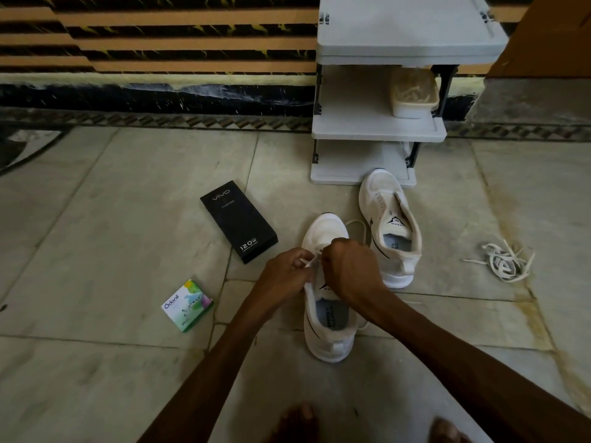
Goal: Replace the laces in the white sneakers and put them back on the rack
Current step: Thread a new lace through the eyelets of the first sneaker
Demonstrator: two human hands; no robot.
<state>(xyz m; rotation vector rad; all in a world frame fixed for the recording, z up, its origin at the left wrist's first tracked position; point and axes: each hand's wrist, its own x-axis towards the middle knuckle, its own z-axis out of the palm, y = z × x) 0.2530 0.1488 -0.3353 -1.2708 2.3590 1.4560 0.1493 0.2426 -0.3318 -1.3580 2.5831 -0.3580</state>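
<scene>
Our fingers pinch a white lace between left hand and right hand, over the near sneaker on the floor. Beside it lies the second sneaker, toe touching the rack; loose laces lie well apart, rightward.

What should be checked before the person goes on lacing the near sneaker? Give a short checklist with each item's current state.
1. Both hands on the lace: ok. The left hand and right hand pinch a white lace over the near sneaker.
2. Sneaker steady on the floor: ok, upright.
3. Lace through the correct eyelet: cannot tell, hands cover it.
4. Second sneaker laced: not ok, no lace visible in it.
5. Loose laces clear of the work: ok, lying apart at right.
6. Rack space free: ok, only a container on the middle shelf.
</scene>
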